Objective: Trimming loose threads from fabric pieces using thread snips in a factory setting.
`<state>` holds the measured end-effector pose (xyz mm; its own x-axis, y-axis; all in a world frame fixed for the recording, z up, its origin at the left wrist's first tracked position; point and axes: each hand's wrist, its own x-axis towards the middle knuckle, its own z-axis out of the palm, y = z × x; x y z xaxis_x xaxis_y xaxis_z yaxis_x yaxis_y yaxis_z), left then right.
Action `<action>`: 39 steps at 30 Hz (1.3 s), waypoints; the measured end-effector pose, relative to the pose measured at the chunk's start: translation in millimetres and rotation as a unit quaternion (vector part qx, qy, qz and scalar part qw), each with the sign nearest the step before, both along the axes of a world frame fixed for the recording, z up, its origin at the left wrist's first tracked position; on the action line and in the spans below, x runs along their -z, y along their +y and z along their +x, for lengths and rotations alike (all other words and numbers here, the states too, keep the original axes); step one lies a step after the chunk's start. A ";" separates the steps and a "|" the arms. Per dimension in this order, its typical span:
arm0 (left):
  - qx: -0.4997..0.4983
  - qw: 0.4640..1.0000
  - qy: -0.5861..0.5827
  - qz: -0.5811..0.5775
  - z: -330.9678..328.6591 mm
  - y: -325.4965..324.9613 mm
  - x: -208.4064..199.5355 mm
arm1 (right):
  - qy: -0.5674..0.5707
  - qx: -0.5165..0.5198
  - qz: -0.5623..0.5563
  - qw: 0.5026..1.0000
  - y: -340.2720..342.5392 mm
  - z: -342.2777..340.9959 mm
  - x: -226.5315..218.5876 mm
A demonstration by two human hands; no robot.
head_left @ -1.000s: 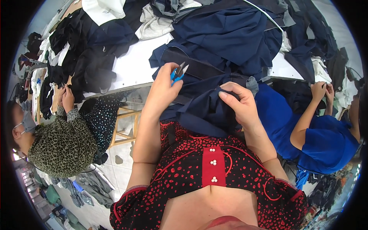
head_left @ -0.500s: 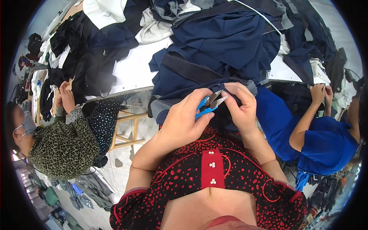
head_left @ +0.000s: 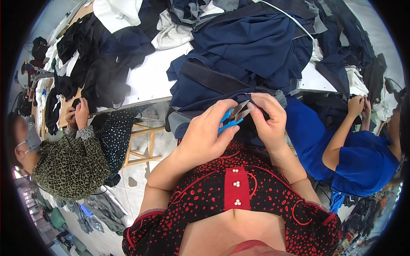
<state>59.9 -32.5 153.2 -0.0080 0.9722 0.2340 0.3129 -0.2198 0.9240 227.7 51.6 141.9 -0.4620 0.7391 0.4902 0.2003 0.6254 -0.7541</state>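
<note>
My left hand [head_left: 208, 130] is closed round a pair of blue-handled thread snips [head_left: 230, 125]. The blades point up and to the right, slightly parted, with their tips close to the fingers of my right hand [head_left: 270, 117]. That right hand pinches the near edge of a navy garment [head_left: 252, 51], thumb and fingers pressed together. The exact bit of cloth or thread between its fingertips is too small to make out. The garment lies heaped on the table, with a darker band [head_left: 209, 76] across it, and hangs over the near edge.
A white table [head_left: 147, 74] bears piles of black clothes [head_left: 104, 81] at left and a white cloth [head_left: 117, 15] behind. A white cable [head_left: 290, 17] arcs over the navy heap. Co-workers sit close: a leopard-print top [head_left: 70, 166] left, a blue top [head_left: 367, 162] right. A wooden stool [head_left: 143, 145] stands below.
My hands have hardly moved; the snips stay at the cloth edge. The left co-worker's hands have come down and closer together.
</note>
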 end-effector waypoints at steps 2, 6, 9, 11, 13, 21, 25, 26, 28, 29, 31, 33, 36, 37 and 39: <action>0.009 1.000 0.028 0.004 -1.5 1.5 -0.9 | -0.004 0.004 0.010 1.000 0.1 -0.1 0.4; 0.006 1.000 0.021 0.004 -1.3 0.9 -0.7 | -0.011 0.001 0.019 1.000 -0.7 -0.1 -1.0; 0.007 1.000 0.015 0.003 -0.9 0.7 1.0 | -0.015 0.004 0.023 1.000 -1.8 -0.6 -3.3; 0.004 1.000 0.014 0.007 -0.5 0.4 1.5 | -0.018 0.009 0.038 0.999 -2.7 -1.3 -4.5; 0.005 1.000 0.020 0.004 -0.9 0.3 -0.2 | -0.020 0.012 0.044 0.999 -3.2 -1.6 -4.1; 0.011 1.000 0.025 0.012 -3.1 2.2 0.9 | -0.022 0.014 0.041 0.999 -3.4 -1.1 -4.1; 0.067 0.989 -0.125 -0.051 -6.3 5.1 12.6 | -0.029 0.003 0.047 0.998 -3.3 -0.6 -4.9; 0.075 0.985 -0.147 -0.049 -6.7 5.3 13.9 | -0.032 0.001 0.047 0.998 -3.3 -0.3 -4.9; 0.046 0.997 -0.060 -0.006 -5.3 6.1 8.0 | -0.040 0.004 0.042 0.998 -1.7 1.7 -4.5; 0.016 0.999 0.027 0.037 -4.8 6.5 5.9 | -0.047 0.005 0.038 0.998 -1.0 2.5 -4.5; 0.013 0.998 0.038 0.045 -5.8 7.0 6.9 | -0.046 0.000 0.038 0.998 -0.3 3.0 -5.2; 0.009 0.997 0.050 0.054 -6.3 7.4 9.9 | -0.045 -0.006 0.038 0.998 -0.5 2.8 -5.7; 0.038 0.997 -0.064 0.013 -6.4 7.1 15.9 | -0.057 -0.004 0.039 0.998 -1.3 2.4 -5.9; 0.043 0.996 -0.079 0.004 -6.5 6.7 16.7 | -0.053 -0.008 0.043 0.998 -1.0 2.3 -5.4; 0.048 0.994 -0.095 -0.005 -5.8 6.3 16.2 | -0.051 -0.011 0.048 0.998 -0.1 2.2 -5.3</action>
<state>54.1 -26.2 136.9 0.0423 0.9729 0.2275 0.1114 -0.2309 0.9666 229.9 51.5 147.2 -0.5283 0.6803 0.5080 0.2581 0.6987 -0.6673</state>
